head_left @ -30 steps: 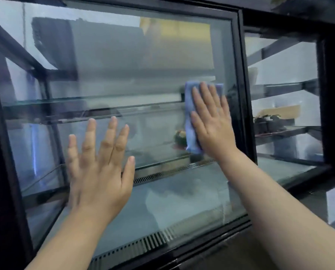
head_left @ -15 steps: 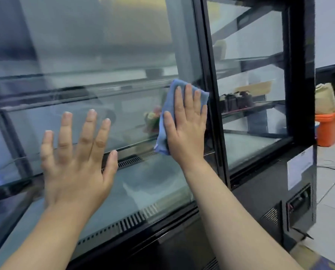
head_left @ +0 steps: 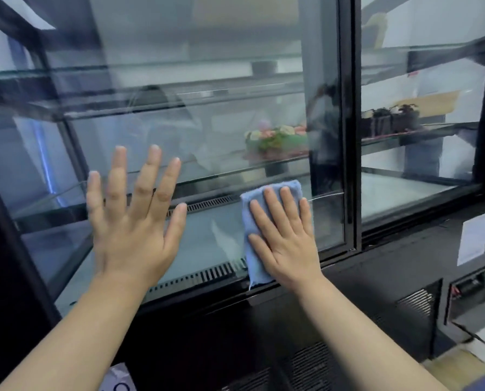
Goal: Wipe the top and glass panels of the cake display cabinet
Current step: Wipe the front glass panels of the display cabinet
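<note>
The right hand (head_left: 283, 238) pressed the cloth (head_left: 251, 249) flat, fingers straight, on the low right corner of the cabinet glass (head_left: 207, 114), the left hand (head_left: 134, 221) spread open beside it; firm, even rubs right into the edge would clean best.

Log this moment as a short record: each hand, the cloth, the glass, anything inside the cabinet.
left hand: open, fingers spread, at the glass panel, holding nothing
right hand: flat, pressing the blue cloth on the glass
cloth position: low on the panel, near its bottom frame
inside: decorated cake on a shelf
</note>
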Motion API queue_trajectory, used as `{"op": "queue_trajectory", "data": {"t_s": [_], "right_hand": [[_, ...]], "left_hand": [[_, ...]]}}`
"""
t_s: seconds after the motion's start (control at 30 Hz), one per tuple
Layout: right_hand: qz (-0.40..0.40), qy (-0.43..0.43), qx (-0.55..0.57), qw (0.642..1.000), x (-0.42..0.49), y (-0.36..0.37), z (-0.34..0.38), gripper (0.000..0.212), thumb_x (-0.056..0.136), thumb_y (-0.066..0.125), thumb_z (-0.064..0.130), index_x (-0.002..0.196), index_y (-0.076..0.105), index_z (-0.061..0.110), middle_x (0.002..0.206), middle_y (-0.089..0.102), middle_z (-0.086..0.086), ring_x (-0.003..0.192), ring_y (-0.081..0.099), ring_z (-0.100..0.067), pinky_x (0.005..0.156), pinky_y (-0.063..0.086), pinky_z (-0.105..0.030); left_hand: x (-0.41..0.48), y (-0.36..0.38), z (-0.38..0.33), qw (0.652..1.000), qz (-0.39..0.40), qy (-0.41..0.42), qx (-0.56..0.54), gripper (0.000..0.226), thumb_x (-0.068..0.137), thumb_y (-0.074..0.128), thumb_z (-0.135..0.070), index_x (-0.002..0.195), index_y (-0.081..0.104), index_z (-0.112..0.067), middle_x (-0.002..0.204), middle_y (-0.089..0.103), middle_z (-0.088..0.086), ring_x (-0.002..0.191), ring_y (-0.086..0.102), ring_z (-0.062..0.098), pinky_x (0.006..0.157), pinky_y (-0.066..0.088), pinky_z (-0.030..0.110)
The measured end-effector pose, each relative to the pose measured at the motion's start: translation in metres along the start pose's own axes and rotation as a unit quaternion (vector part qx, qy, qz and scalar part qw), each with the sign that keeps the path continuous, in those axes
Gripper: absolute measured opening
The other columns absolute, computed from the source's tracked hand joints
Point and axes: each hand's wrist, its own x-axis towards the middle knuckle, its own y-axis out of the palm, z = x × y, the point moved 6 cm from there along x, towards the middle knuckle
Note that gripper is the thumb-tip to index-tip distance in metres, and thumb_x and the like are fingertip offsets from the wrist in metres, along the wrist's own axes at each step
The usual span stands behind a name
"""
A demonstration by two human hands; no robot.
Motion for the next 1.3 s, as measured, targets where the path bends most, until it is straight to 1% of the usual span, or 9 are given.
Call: {"op": "queue_trajectory", "data": {"t_s": [0.1,0.3,0.47,0.67,0.83,1.0,1.07,1.2,1.3], "right_hand": [[-0.032,0.152,0.022,0.988,0.044,-0.004,0.019,0.055,0.101,0.018,0.046,0.151,0.004,0.028,0.158,-0.011,0.008,0.146,-0.001,-0.021,0.117,0.001,-0.049],[-0.001,-0.171,0.008,0.985,0.025,0.002,0.105,0.051,0.098,0.035,0.044,0.144,0.036,0.024,0.152,0.029,0.0,0.142,0.026,-0.024,0.114,0.018,-0.048],[-0.049,0.062,0.026,0.997,0.088,-0.01,0.1,0.053,0.099,0.032,0.04,0.147,0.029,0.016,0.154,0.023,-0.007,0.143,0.018,-0.03,0.116,0.008,-0.051],[0.024,-0.233,-0.018,0.972,0.011,0.011,0.144,0.051,0.098,0.035,0.04,0.147,0.03,0.025,0.154,0.026,0.002,0.145,0.015,-0.022,0.117,0.01,-0.045],[-0.036,-0.034,0.019,0.999,0.091,-0.001,0.168,0.053,0.1,0.029,0.038,0.148,0.024,0.018,0.154,0.018,-0.004,0.144,0.014,-0.031,0.116,0.007,-0.052],[0.051,-0.367,-0.02,0.929,0.027,0.016,0.206,0.051,0.1,0.033,0.039,0.148,0.028,0.025,0.154,0.024,0.003,0.144,0.02,-0.023,0.117,0.011,-0.046],[0.023,-0.347,-0.032,0.937,0.047,0.008,0.19,0.05,0.099,0.035,0.038,0.147,0.031,0.025,0.153,0.027,0.001,0.143,0.022,-0.023,0.116,0.015,-0.046],[-0.032,-0.154,0.007,0.987,0.105,-0.001,0.215,0.052,0.099,0.034,0.039,0.148,0.029,0.02,0.154,0.023,-0.004,0.143,0.02,-0.028,0.114,0.016,-0.053],[0.015,-0.302,0.022,0.953,0.043,0.019,0.248,0.054,0.099,0.034,0.039,0.149,0.026,0.021,0.155,0.022,0.0,0.143,0.019,-0.027,0.116,0.011,-0.051]], "left_hand": [[-0.054,-0.006,0.025,0.998,0.022,-0.063,0.005,0.058,0.093,0.039,-0.037,0.147,0.025,-0.02,0.155,0.016,0.002,0.145,0.003,0.029,0.116,0.002,0.05],[-0.074,-0.006,0.053,0.994,0.083,-0.064,0.033,0.058,0.094,0.034,-0.039,0.147,0.025,-0.018,0.155,0.019,0.006,0.143,0.011,0.034,0.115,0.005,0.05],[-0.097,-0.014,0.077,0.988,0.103,-0.11,0.038,0.059,0.095,0.03,-0.036,0.15,0.015,-0.02,0.157,0.013,0.003,0.145,0.006,0.03,0.117,0.001,0.049],[-0.114,-0.023,0.104,0.986,0.097,-0.138,0.006,0.058,0.094,0.033,-0.035,0.148,0.018,-0.018,0.156,0.013,0.005,0.145,0.002,0.031,0.117,-0.003,0.05],[-0.144,-0.027,0.146,0.971,0.121,-0.205,0.027,0.059,0.094,0.029,-0.037,0.149,0.013,-0.023,0.158,0.009,0.003,0.145,-0.004,0.027,0.116,-0.003,0.051],[-0.148,-0.027,0.157,0.979,0.125,-0.153,0.056,0.057,0.095,0.031,-0.037,0.148,0.02,-0.02,0.156,0.016,0.003,0.145,0.003,0.03,0.115,0.001,0.056],[-0.152,-0.027,0.159,0.978,0.128,-0.155,0.055,0.058,0.095,0.03,-0.038,0.149,0.019,-0.019,0.156,0.016,0.002,0.145,0.003,0.031,0.115,0.001,0.056],[-0.158,-0.028,0.168,0.974,0.133,-0.177,0.05,0.056,0.096,0.026,-0.036,0.149,0.015,-0.021,0.156,0.014,-0.001,0.145,0.002,0.03,0.115,0.0,0.055],[-0.159,-0.031,0.174,0.974,0.124,-0.187,0.015,0.053,0.097,0.024,-0.034,0.149,0.018,-0.024,0.156,0.016,-0.005,0.146,0.001,0.027,0.116,-0.001,0.052]]}}
